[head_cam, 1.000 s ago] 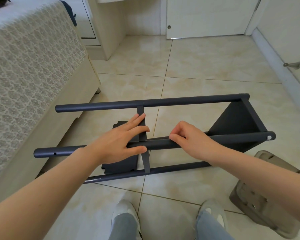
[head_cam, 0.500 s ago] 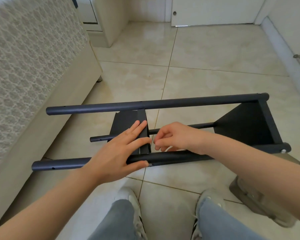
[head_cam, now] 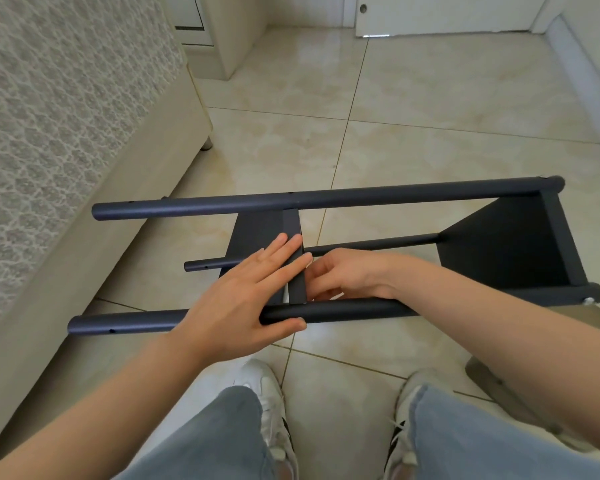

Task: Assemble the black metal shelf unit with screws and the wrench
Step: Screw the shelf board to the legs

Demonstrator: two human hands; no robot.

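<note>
- Floor tiles (head_cam: 430, 98), glossy beige, fill the room; a lace-covered bed (head_cam: 66, 98) runs along the left.
- Black metal shelf unit (head_cam: 361, 196) lies on its side over the tiles, just beyond the person's white sneakers (head_cam: 267, 386), its poles running left to right.
- Middle shelf panel (head_cam: 257, 230) sits between the far pole and the near pole (head_cam: 343, 311).
- Left hand (head_cam: 243, 299) lies flat on that panel, fingers straight, thumb under the near pole.
- Right hand (head_cam: 354, 275) curls its fingers at the panel's right edge; whether it pinches anything I can't tell.
- Silver bolt head (head_cam: 588, 301) shows at the near pole's right end.
</note>
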